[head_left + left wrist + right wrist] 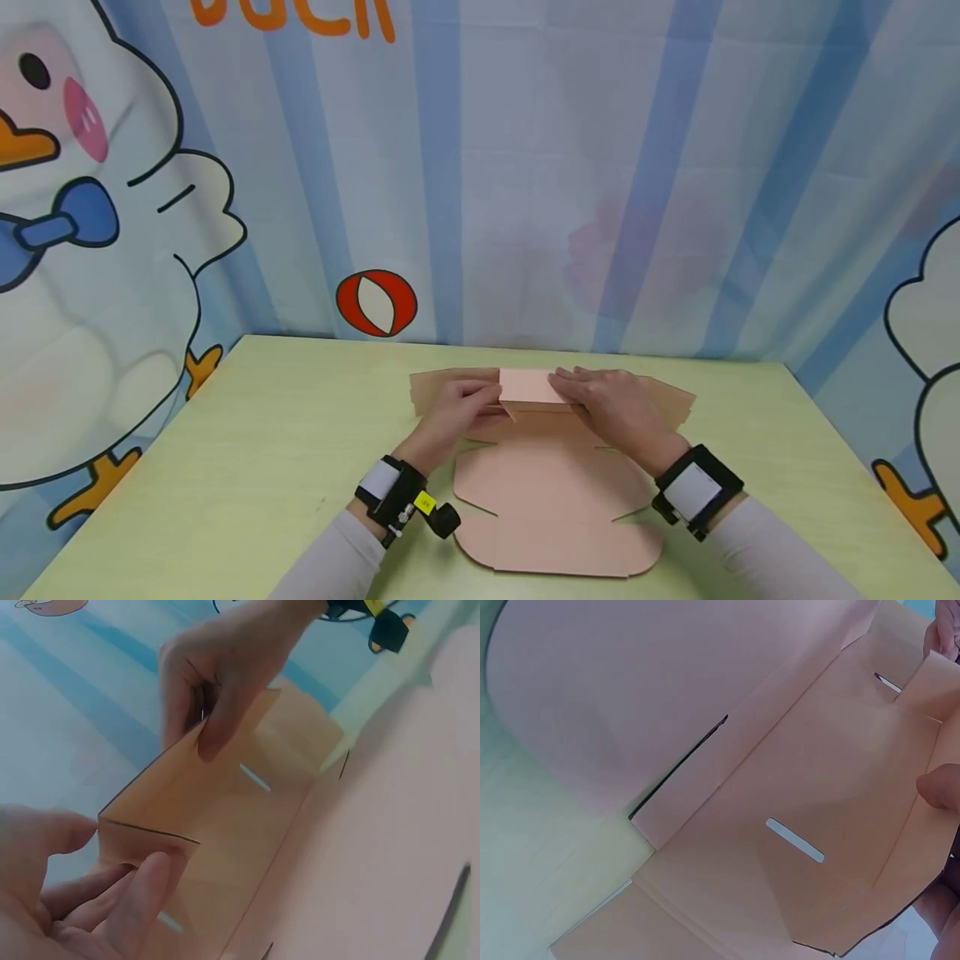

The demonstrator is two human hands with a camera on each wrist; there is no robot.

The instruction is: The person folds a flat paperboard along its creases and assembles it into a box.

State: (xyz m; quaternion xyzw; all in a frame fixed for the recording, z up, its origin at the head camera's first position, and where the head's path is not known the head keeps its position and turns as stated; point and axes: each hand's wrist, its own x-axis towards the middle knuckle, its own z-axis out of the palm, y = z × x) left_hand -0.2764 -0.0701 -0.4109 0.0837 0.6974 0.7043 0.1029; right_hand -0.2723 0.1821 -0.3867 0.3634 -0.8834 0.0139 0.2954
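Note:
A flat-cut pink cardboard box blank lies on the table, its far panel folded up. At the left end of that panel, my left hand pinches a small side tab between thumb and fingers. My right hand grips the panel's upper edge further right, thumb on the inner face and fingers behind, as the left wrist view shows. Short slots are cut through the board below the raised panel. Side wings spread out to both sides at the far end.
The pale green table reaches out on both sides of the cardboard. Behind its far edge hangs a blue striped backdrop printed with ducks and a red ball. Rounded flaps with slits form the blank's near part.

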